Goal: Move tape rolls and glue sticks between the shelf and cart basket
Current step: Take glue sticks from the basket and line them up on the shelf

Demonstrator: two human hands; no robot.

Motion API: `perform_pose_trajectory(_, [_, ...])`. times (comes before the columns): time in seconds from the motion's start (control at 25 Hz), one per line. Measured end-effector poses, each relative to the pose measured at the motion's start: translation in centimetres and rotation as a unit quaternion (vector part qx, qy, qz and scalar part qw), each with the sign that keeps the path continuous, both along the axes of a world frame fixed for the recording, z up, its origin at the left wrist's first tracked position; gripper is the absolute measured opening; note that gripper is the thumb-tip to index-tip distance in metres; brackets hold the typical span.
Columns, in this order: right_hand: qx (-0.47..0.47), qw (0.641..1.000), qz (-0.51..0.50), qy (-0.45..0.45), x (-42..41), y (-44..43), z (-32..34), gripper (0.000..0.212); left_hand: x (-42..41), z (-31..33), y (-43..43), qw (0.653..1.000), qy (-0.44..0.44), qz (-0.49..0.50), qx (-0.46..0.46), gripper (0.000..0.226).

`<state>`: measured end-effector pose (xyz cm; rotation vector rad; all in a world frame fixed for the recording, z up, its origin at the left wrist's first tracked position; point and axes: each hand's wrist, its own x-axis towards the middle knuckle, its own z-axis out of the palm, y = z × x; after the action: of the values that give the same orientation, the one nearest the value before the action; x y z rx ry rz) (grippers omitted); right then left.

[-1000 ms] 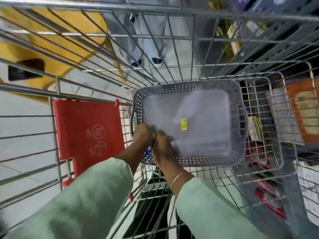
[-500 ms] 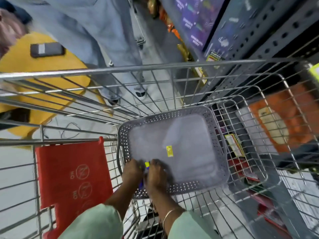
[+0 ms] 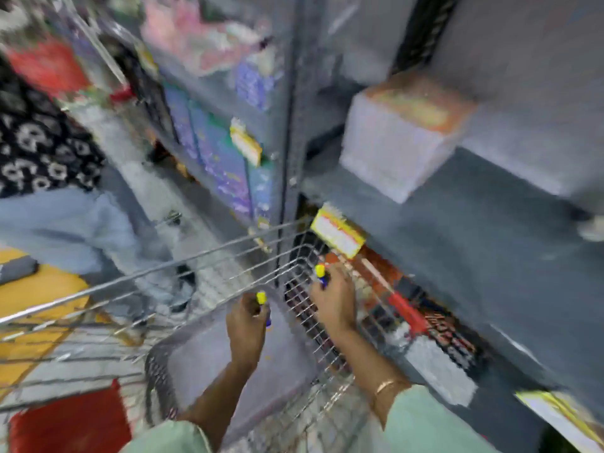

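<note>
The view is blurred by motion. My left hand (image 3: pixel 245 325) is closed around a glue stick (image 3: pixel 261 298) with a yellow cap and blue body, held above the grey perforated basket (image 3: pixel 163 384) in the wire cart (image 3: pixel 137 282). My right hand (image 3: pixel 333 299) grips a second yellow-capped glue stick (image 3: pixel 320 272) over the cart's right wall, close to the grey shelf (image 3: pixel 457 230). No tape rolls are visible.
A white and orange box (image 3: pixel 395 148) stands on the shelf. Yellow price tags (image 3: pixel 338 235) hang on the shelf edge. Red and orange packs (image 3: pixel 411 308) fill the lower shelf. A person in light trousers (image 3: pixel 58 230) stands beyond the cart. The red seat flap (image 3: pixel 68 420) is near left.
Both hands have lifted out of the basket and parted, each holding a glue stick. The right one moved toward the shelf, and my view swung up and right to the shelving.
</note>
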<state>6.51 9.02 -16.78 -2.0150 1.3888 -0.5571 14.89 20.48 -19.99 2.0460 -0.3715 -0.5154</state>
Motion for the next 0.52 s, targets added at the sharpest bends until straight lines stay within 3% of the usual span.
perform_pose_trajectory(0.24, [-0.122, 0.958, -0.143, -0.215, -20.2, -8.1, 16.0, 0.014, -18.4, 15.6, -14.1, 0.962, -0.046, -0.147, -0.226, 0.020])
perform_pose_trajectory(0.4, [-0.173, 0.933, -0.232, -0.212, -36.3, -9.0, 20.6, 0.017, -32.4, 21.6, -16.9, 0.914, -0.022, -0.252, -0.316, 0.028])
perform_pose_trajectory(0.52, [-0.178, 0.927, -0.297, -0.144, -48.3, -8.1, 20.8, 0.022, -41.6, 22.3, -17.7, 0.877, 0.001, -0.369, -0.307, 0.035])
